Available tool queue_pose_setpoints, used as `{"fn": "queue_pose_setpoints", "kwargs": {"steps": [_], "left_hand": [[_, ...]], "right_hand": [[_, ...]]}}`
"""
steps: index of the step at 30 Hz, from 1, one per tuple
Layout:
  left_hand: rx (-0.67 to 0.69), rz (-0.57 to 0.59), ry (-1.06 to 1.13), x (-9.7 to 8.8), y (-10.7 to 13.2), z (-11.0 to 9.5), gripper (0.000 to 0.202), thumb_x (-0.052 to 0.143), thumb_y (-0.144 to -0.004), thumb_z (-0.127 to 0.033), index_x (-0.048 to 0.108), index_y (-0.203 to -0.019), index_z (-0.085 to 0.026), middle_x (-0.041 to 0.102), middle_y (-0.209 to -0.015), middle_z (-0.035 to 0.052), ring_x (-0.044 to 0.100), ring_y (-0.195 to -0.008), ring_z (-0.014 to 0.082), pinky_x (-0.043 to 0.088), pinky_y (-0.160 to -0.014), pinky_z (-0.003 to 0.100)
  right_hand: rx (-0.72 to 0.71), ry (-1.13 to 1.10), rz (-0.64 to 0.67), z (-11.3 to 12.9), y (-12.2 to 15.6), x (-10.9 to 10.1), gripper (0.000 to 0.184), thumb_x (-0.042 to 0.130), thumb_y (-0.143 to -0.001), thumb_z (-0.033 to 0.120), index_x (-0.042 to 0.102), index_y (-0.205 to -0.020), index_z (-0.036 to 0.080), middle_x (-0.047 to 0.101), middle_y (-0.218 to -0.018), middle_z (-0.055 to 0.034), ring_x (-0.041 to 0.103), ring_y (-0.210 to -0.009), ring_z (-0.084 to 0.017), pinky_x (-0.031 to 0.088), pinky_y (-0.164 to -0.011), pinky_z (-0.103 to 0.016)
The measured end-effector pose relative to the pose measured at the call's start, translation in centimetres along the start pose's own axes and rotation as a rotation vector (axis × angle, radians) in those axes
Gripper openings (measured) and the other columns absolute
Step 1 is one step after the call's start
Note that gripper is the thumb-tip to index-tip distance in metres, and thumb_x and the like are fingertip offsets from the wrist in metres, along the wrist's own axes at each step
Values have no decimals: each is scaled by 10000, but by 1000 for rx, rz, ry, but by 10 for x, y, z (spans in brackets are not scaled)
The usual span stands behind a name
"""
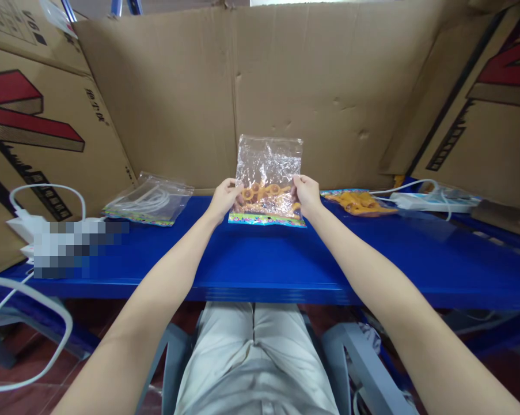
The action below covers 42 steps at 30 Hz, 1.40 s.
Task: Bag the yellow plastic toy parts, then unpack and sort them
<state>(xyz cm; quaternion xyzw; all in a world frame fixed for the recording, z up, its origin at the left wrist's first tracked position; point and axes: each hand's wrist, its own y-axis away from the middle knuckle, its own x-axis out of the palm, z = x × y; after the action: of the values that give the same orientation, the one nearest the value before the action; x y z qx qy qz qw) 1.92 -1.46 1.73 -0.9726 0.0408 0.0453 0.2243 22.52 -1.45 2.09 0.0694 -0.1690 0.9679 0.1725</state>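
Observation:
A clear plastic bag (269,164) with a colourful printed strip along its bottom stands upright over the blue table (285,259). Several orange ring-shaped pieces (262,191) sit low inside it. My left hand (223,199) pinches the bag's left edge, fingers closed on it. Gripping the right edge is my right hand (306,193), also closed on the bag. Both arms reach forward from the near edge of the table.
A flat clear bag of white cable (150,200) lies at the left. Another bag of orange pieces (358,202) lies at the right, beside a white power strip (432,200) with cords. Cardboard walls (285,86) enclose the table. A white adapter and cable (24,225) sit far left.

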Motion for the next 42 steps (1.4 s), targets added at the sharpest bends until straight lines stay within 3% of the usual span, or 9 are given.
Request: {"fn": "queue_pose_setpoints", "kwargs": {"steps": [3,9,13,19,31,34,37,39,42], "left_hand": [[-24,-21,35,1,0,0,178,596,-845,-340,478,-831,-207,579,-523,-61,458,-309,72,309,-370,191],[-21,-145,19,2,-1,4,146,566,-855,-260,493,-740,-207,442,-377,-94,377,-296,72,305,-381,189],[22,-188,9,2,0,2,150,508,-882,-216,520,-733,-200,388,-339,-99,351,-296,69,293,-390,183],[44,-239,3,-1,-3,4,212,513,-895,-334,571,-748,-192,315,-349,-99,309,-298,61,268,-365,183],[42,-288,-41,-3,-6,10,137,464,-901,-265,565,-837,-198,349,-400,-95,351,-327,74,286,-384,187],[102,-297,-211,-4,-6,15,174,549,-837,-227,535,-1008,-200,546,-597,-47,520,-491,99,419,-522,210],[278,-249,-477,-2,-3,18,460,652,-744,-224,494,-1175,-192,621,-1067,96,611,-936,195,470,-837,330],[385,-153,-626,2,2,18,569,676,-734,-309,471,-1254,-203,496,-1326,155,473,-1217,280,374,-1005,437],[441,70,-798,12,13,14,679,633,-763,-501,408,-1362,-275,321,-1498,128,250,-1381,341,214,-1089,566]], "right_hand": [[-44,36,78,-2,1,0,221,586,-841,337,539,-668,208,361,-345,96,290,-293,-66,200,-310,-193],[-28,-2,124,-2,1,1,308,640,-808,395,518,-601,203,250,-315,110,215,-288,-49,144,-303,-191],[2,5,126,-1,1,0,251,621,-823,369,576,-653,191,309,-310,96,237,-281,-58,153,-303,-198],[4,12,162,-3,-2,-3,238,589,-839,347,636,-681,175,364,-315,70,266,-278,-68,178,-305,-205],[91,-68,182,-3,-3,-1,208,574,-864,306,537,-698,186,443,-404,84,331,-299,-59,274,-341,-194],[116,-75,137,0,-2,-1,187,491,-894,228,522,-713,193,425,-384,91,324,-282,-71,279,-341,-207],[115,-90,62,2,-3,-1,236,403,-903,157,515,-698,191,426,-381,85,318,-277,-74,272,-332,-211],[101,-105,11,1,-4,-2,246,381,-893,131,514,-694,189,452,-399,76,338,-288,-76,282,-333,-211],[90,-139,-50,1,-6,-3,196,414,-880,137,505,-715,192,501,-447,71,393,-321,-74,334,-362,-198]]}}
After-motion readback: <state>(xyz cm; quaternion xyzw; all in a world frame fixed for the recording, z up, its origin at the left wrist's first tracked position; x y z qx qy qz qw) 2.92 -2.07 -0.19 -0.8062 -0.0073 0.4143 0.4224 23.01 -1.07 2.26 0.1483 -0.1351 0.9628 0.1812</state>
